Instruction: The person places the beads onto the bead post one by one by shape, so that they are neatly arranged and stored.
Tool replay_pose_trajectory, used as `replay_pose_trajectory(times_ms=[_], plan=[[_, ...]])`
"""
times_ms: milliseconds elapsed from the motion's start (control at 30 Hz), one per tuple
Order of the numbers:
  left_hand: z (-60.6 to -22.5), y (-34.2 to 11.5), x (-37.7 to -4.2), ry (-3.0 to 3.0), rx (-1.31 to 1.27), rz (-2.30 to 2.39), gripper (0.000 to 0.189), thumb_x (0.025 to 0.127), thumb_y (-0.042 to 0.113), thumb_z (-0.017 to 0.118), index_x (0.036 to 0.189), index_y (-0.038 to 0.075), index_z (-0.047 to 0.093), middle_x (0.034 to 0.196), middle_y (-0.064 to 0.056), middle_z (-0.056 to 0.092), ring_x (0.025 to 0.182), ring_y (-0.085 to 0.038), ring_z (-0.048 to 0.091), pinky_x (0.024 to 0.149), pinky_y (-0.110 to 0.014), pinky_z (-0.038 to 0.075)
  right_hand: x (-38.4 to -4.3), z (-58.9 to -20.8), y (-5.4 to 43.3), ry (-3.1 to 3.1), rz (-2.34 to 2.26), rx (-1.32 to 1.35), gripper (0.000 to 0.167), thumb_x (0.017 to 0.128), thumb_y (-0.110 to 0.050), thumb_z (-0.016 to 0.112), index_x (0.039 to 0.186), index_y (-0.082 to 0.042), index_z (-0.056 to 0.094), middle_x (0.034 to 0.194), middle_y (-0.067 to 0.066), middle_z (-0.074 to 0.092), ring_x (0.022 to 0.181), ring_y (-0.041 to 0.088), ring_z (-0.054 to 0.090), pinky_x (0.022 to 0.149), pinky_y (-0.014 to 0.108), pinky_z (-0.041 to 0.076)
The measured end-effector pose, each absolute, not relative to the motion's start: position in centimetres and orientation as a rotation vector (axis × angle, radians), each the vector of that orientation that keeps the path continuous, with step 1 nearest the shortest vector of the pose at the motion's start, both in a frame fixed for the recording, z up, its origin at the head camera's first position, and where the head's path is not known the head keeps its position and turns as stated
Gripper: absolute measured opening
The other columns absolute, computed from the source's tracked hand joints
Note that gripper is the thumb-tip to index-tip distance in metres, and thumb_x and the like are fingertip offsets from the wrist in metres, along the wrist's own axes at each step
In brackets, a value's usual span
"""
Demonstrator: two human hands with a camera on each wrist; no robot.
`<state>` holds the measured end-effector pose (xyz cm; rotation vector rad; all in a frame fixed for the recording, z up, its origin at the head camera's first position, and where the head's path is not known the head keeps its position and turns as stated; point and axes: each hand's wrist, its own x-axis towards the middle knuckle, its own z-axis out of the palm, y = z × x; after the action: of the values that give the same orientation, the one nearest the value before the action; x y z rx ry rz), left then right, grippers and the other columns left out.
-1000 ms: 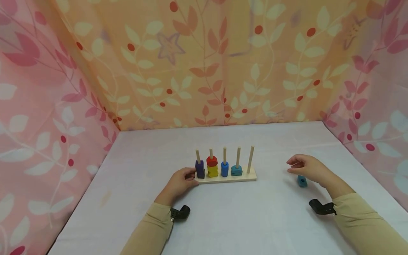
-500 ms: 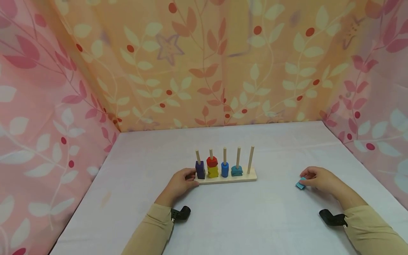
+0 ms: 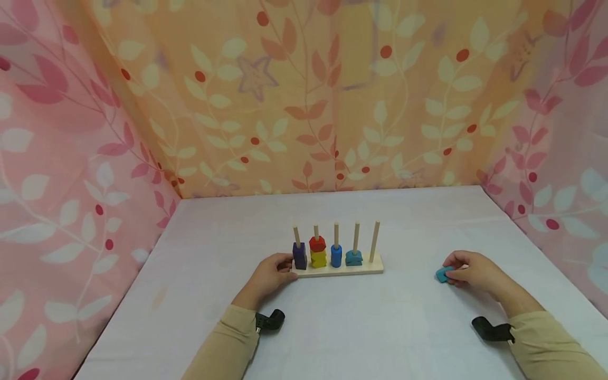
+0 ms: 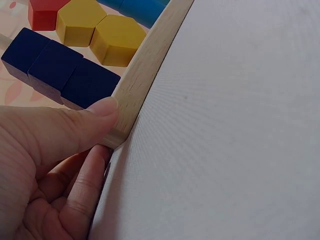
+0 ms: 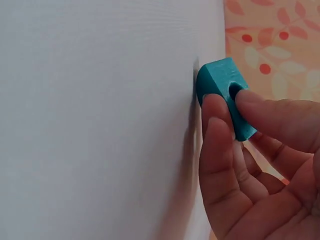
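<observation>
My left hand (image 3: 269,274) pinches the left end of a wooden peg stand (image 3: 342,271); in the left wrist view the thumb lies along the base's edge (image 4: 145,65). Dark blue blocks (image 3: 299,256) sit on the peg nearest that hand. A red block (image 3: 317,243) tops yellow blocks (image 3: 318,258) on the second peg, followed by blue (image 3: 336,256) and teal pieces (image 3: 353,258). The rightmost peg (image 3: 374,243) is bare. Far to the right, my right hand (image 3: 477,272) pinches a teal block (image 5: 222,87) between thumb and fingers; its hole shows beside the thumb tip.
A white cloth (image 3: 370,327) covers the table. Floral curtains (image 3: 304,105) rise behind it and at both sides. Each wrist wears a black camera, one at the left sleeve (image 3: 271,320) and one at the right sleeve (image 3: 491,331).
My right hand has come down and back from above the teal block and taken hold of it, tilting it. The left hand keeps its grip on the stand. The head view has shifted slightly.
</observation>
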<state>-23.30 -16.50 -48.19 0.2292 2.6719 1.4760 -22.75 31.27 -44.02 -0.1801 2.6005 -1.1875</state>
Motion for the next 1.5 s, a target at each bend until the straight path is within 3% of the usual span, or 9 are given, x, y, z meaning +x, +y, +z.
replay_pose_trajectory(times_ms=[200, 467, 767, 1233, 1500], plan=[[-48.5, -16.5, -23.2, 2.654, 0.213, 1.47, 0.05, 0.075, 0.013, 0.075, 0.122, 0.007, 0.057, 0.109, -0.006, 0.061, 0.1, -0.017, 0.057, 0.087, -0.027, 0.049, -22.6, -44.4, 31.3, 2.591, -1.196, -0.138, 0.024, 0.084, -0.013, 0.065, 0.101, 0.002, 0.057, 0.091, 0.01, 0.054, 0.077, 0.017, 0.056, 0.066, 0.025, 0.053], [-48.4, -16.4, -23.3, 2.657, 0.243, 1.469, 0.05, 0.076, 0.013, 0.074, 0.122, 0.007, 0.057, 0.11, -0.006, 0.06, 0.102, -0.017, 0.057, 0.088, -0.027, 0.048, -22.5, -44.3, 31.0, 2.589, -1.236, -0.085, 0.033, 0.09, -0.029, 0.059, 0.102, 0.002, 0.057, 0.09, 0.009, 0.055, 0.074, 0.017, 0.058, 0.065, 0.025, 0.052], [-48.0, -16.2, -23.4, 2.668, 0.236, 1.46, 0.049, 0.077, 0.013, 0.074, 0.123, 0.007, 0.057, 0.109, -0.006, 0.06, 0.101, -0.017, 0.056, 0.088, -0.027, 0.049, -22.7, -43.6, 31.1, 2.578, -1.253, -0.158, 0.022, 0.088, -0.016, 0.061, 0.097, 0.003, 0.056, 0.091, 0.01, 0.055, 0.075, 0.018, 0.058, 0.066, 0.027, 0.053], [-48.1, -16.2, -23.2, 2.687, 0.236, 1.435, 0.05, 0.076, 0.014, 0.074, 0.122, 0.007, 0.057, 0.109, -0.006, 0.06, 0.099, -0.016, 0.057, 0.087, -0.028, 0.049, -23.5, -42.7, 31.0, 2.596, -1.066, -0.341, 0.025, 0.079, -0.014, 0.069, 0.099, 0.0, 0.061, 0.087, 0.005, 0.061, 0.079, 0.015, 0.051, 0.064, 0.023, 0.045], [-48.1, -16.6, -23.3, 2.703, 0.233, 1.43, 0.05, 0.076, 0.013, 0.074, 0.122, 0.005, 0.057, 0.109, -0.007, 0.06, 0.098, -0.017, 0.057, 0.086, -0.028, 0.05, -25.5, -39.5, 29.0, 2.67, -1.061, -0.343, 0.03, 0.083, -0.021, 0.067, 0.107, -0.003, 0.061, 0.096, 0.005, 0.064, 0.09, 0.019, 0.055, 0.082, 0.039, 0.049]])
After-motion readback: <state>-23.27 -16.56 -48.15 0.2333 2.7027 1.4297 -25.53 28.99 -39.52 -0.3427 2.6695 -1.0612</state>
